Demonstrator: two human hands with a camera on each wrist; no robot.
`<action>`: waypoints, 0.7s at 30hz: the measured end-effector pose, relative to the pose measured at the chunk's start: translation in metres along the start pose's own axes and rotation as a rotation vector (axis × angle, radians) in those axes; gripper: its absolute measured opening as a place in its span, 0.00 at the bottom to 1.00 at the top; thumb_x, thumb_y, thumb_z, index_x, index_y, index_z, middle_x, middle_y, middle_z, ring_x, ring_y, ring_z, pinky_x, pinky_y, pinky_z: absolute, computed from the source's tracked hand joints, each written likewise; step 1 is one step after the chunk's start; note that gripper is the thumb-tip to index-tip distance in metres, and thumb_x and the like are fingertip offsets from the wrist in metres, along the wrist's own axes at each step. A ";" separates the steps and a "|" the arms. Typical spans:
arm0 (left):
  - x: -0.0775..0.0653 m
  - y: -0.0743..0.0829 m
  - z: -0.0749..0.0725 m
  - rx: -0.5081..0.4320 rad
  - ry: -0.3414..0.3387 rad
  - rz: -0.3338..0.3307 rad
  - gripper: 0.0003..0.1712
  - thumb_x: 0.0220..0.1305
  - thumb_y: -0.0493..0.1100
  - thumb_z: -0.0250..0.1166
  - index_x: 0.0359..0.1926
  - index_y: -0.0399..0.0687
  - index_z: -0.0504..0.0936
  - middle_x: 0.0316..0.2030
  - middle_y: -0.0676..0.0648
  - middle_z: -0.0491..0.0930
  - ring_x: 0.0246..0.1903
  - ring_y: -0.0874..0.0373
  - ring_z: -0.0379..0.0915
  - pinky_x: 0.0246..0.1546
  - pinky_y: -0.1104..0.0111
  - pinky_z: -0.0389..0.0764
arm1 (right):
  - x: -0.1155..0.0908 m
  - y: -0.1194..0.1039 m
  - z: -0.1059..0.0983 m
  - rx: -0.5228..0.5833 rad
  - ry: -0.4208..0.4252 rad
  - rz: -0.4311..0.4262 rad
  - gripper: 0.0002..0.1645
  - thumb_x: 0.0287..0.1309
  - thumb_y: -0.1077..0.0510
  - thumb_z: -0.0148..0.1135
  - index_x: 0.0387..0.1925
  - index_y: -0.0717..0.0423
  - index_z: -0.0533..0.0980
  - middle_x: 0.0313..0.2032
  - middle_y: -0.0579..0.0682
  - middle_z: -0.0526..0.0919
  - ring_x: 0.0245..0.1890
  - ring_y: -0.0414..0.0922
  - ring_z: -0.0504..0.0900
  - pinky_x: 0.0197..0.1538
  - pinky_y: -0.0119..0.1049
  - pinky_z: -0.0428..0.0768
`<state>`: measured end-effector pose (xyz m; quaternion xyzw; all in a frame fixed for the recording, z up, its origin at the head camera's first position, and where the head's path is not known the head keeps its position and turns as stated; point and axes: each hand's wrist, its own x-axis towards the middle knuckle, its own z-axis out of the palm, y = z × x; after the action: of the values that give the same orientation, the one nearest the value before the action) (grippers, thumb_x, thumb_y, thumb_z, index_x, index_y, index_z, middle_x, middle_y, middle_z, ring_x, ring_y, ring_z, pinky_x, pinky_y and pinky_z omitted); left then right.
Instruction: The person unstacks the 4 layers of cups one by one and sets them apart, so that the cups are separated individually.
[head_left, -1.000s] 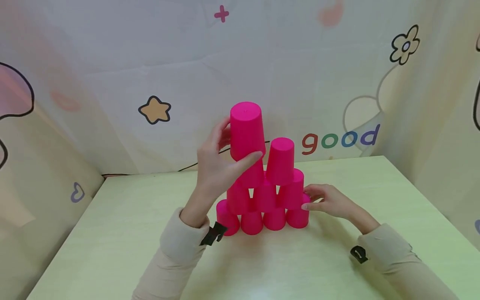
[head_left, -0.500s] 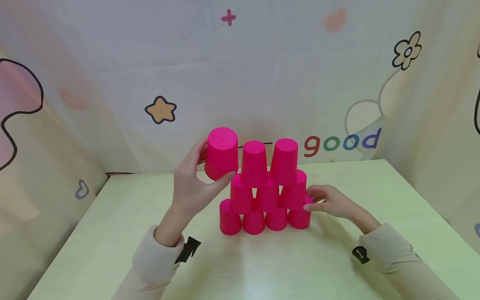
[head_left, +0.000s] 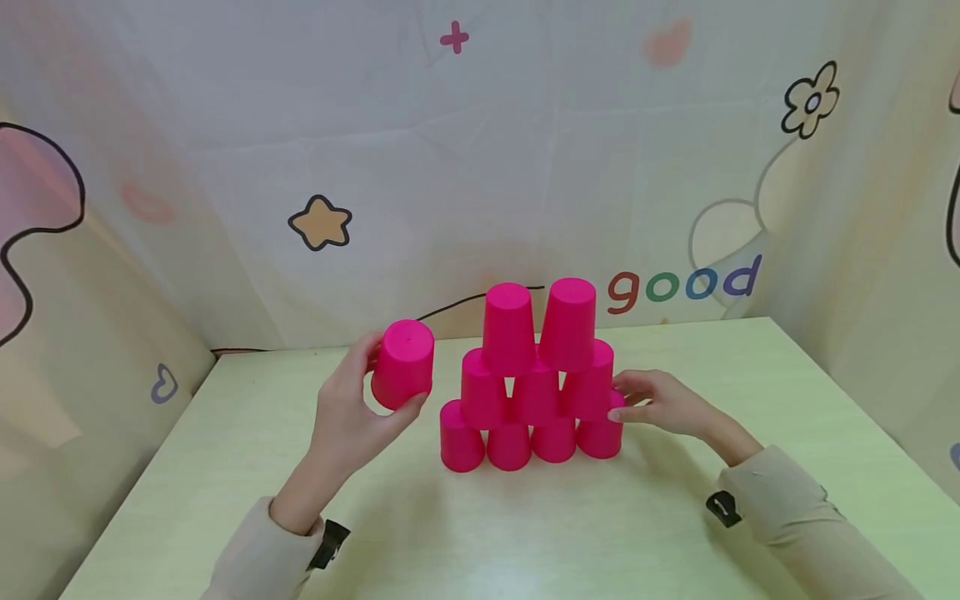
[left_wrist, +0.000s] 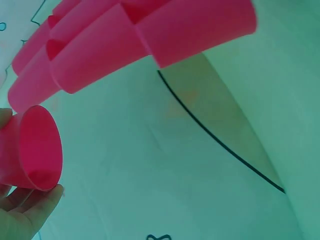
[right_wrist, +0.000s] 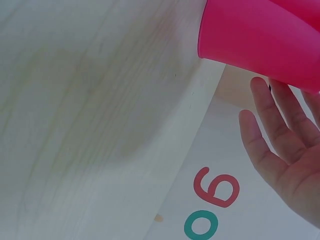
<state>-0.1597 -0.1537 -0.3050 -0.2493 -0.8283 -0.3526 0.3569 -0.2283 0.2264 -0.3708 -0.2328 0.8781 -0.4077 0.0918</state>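
My left hand (head_left: 348, 417) grips a bright pink cup (head_left: 405, 371) held upside down, thumb on the near side, left of a cup pyramid. In the left wrist view the open mouth of that held cup (left_wrist: 41, 150) shows, with nothing inside. The pyramid stacks pink upturned cups in three rows, with two top cups (head_left: 508, 329) side by side. At its right end my right hand (head_left: 663, 404) has fingertips right at the bottom-row cup (head_left: 600, 437). In the right wrist view its extended fingers (right_wrist: 272, 120) lie along the side of a pink cup (right_wrist: 260, 42).
A pale wooden table (head_left: 750, 383) carries the pyramid. Behind it hangs a printed curtain (head_left: 375, 167) with a star, a flower and the word "good"; more curtain closes off both sides.
My left hand has lifted the cup away from over the left top cup, carrying it left and down toward the table. The right hand stays in place, and the pyramid stands unchanged.
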 end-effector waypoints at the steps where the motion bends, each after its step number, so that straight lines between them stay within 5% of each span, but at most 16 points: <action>1: -0.003 -0.002 0.000 0.005 -0.008 -0.014 0.42 0.33 0.35 0.77 0.53 0.38 0.68 0.45 0.44 0.75 0.42 0.52 0.73 0.36 0.59 0.79 | 0.000 0.001 0.000 -0.001 0.000 0.001 0.27 0.50 0.52 0.66 0.50 0.61 0.72 0.45 0.56 0.77 0.43 0.51 0.77 0.42 0.42 0.79; 21: -0.040 -0.065 -0.001 0.077 -0.179 -0.120 0.41 0.33 0.34 0.76 0.53 0.35 0.67 0.43 0.41 0.74 0.40 0.48 0.73 0.32 0.58 0.80 | 0.000 0.004 0.001 -0.001 0.003 0.004 0.28 0.50 0.51 0.66 0.50 0.60 0.71 0.46 0.56 0.77 0.43 0.51 0.77 0.43 0.43 0.79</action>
<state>-0.1778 -0.2018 -0.3612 -0.2156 -0.8833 -0.3175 0.2691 -0.2292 0.2282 -0.3746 -0.2306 0.8790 -0.4073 0.0913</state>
